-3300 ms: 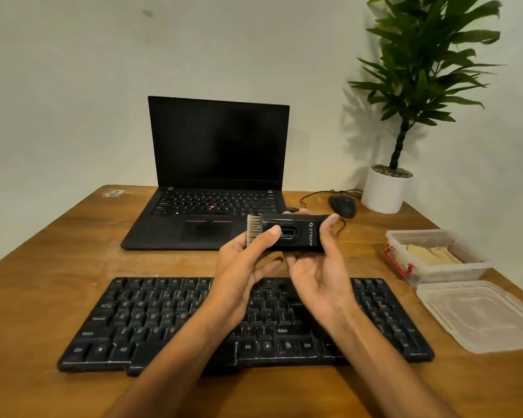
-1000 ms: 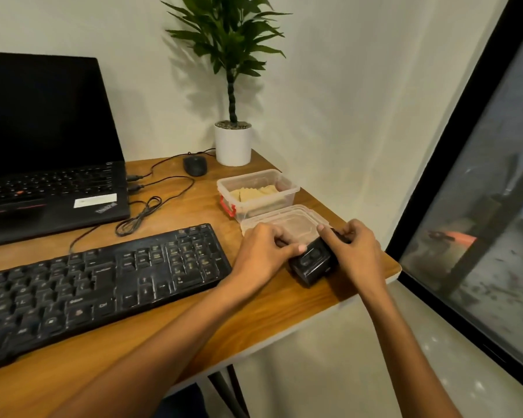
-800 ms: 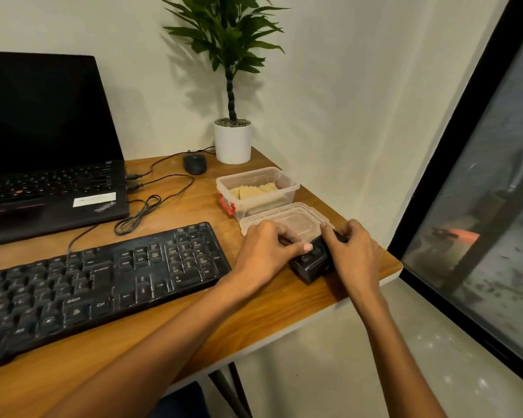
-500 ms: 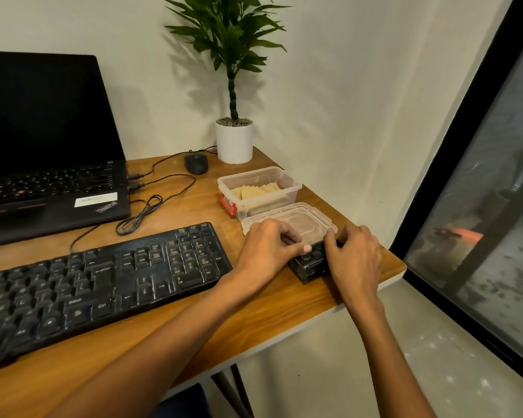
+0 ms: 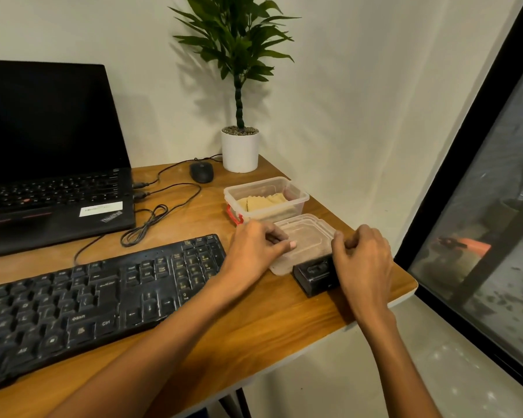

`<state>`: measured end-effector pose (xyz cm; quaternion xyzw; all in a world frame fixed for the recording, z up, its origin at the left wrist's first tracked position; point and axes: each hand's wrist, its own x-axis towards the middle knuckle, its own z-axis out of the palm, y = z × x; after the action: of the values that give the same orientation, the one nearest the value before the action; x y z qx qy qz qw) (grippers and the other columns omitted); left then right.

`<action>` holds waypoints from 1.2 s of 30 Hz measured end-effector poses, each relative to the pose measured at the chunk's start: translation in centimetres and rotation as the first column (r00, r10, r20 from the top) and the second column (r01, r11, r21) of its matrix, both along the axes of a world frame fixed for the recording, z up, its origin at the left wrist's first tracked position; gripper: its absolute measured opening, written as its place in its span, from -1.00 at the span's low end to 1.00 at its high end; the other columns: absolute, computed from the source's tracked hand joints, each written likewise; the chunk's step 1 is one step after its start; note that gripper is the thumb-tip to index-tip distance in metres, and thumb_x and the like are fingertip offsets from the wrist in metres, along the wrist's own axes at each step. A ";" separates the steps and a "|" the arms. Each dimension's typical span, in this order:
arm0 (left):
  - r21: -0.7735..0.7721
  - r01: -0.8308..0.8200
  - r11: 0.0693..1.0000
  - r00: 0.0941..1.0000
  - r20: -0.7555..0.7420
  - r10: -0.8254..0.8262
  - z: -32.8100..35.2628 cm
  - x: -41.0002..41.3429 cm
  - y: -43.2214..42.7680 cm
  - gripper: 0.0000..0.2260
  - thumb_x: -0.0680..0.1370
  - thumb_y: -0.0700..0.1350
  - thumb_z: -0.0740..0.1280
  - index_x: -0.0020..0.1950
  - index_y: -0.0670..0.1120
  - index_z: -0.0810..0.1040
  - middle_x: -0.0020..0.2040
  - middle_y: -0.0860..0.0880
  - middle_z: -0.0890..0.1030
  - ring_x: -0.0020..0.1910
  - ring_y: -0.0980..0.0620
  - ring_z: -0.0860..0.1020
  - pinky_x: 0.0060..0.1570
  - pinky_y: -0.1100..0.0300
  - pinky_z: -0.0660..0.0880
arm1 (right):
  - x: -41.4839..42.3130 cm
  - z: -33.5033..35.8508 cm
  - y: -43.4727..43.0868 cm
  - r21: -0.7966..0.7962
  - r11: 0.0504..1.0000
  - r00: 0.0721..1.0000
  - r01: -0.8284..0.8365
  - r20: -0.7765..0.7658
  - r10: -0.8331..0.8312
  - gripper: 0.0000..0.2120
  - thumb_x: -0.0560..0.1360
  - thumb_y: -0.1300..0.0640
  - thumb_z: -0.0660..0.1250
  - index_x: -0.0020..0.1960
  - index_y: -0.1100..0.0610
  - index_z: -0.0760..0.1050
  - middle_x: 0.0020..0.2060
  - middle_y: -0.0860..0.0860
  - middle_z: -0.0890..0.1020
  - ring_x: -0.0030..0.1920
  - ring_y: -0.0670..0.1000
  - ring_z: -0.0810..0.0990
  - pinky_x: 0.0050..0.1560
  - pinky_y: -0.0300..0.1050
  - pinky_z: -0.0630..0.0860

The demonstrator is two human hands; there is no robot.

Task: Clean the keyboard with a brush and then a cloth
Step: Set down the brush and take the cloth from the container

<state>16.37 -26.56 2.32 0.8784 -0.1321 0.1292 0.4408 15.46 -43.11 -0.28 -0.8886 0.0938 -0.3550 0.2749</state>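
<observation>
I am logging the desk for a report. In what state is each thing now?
laptop, open, screen dark.
container, open, cloth inside.
lid, off, lying flat on table.
brush, lying on table, right hand grips its end.
left hand, loosely curled over lid, holding nothing.

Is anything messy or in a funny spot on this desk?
The clear lid is off its box and lies on the table in front of it. The black brush sits close to the table's right edge. The keyboard looks dusty, and a cable lies in a loose tangle behind it.
</observation>
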 end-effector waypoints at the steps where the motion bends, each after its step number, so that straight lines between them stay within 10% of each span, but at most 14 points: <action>1: -0.005 -0.016 1.000 1.000 0.012 0.016 0.3 0.4 0.6 -0.83 0.40 -0.05 0.46 -0.09 -0.11 0.65 -0.20 0.04 0.65 -0.30 0.28 0.52 -0.32 0.52 0.41 | 0.4 0.4 0.3 0.004 1.000 1.000 -0.025 0.003 0.025 -0.79 0.52 0.04 0.24 -0.21 0.14 0.38 -0.26 0.03 0.46 -0.18 0.03 0.41 -0.25 -0.10 0.31; 14: 0.384 -0.269 0.883 0.956 0.219 0.197 4.0 8.9 5.1 -0.80 0.42 0.05 0.42 -0.02 0.00 0.63 -0.08 0.05 0.66 -0.11 0.10 0.58 -0.20 0.16 0.54 | 11.8 5.2 4.7 -0.114 0.935 0.939 -0.337 -0.118 0.324 -0.91 0.49 0.16 0.32 -0.17 0.16 0.55 -0.27 0.06 0.61 -0.24 0.06 0.55 -0.29 -0.17 0.35; 23: 0.600 0.059 0.798 0.987 -0.153 0.042 3.6 12.7 3.7 -0.81 0.40 0.03 0.44 -0.06 -0.02 0.62 -0.06 0.03 0.62 -0.11 0.10 0.52 -0.15 0.21 0.50 | 16.0 5.3 6.8 -0.289 0.886 0.877 -0.363 -0.427 0.220 -0.86 0.46 0.20 0.36 0.00 0.20 0.57 -0.05 0.15 0.63 -0.15 0.08 0.54 -0.10 -0.12 0.49; 36: 0.636 0.009 0.771 0.997 -0.064 0.041 2.8 13.2 3.4 -0.87 0.44 -0.01 0.39 -0.06 0.00 0.63 -0.08 0.01 0.61 -0.12 0.06 0.51 -0.23 0.19 0.41 | 15.8 6.0 6.7 -0.241 0.829 0.747 -0.505 -0.603 0.280 -0.80 0.42 0.07 0.43 -0.05 0.18 0.60 -0.08 0.09 0.63 -0.11 0.02 0.57 -0.10 -0.18 0.48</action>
<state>29.58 -23.16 5.15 0.9809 -0.1443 0.0481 0.1214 31.28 -36.45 5.77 -0.9869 -0.0979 -0.0319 0.1243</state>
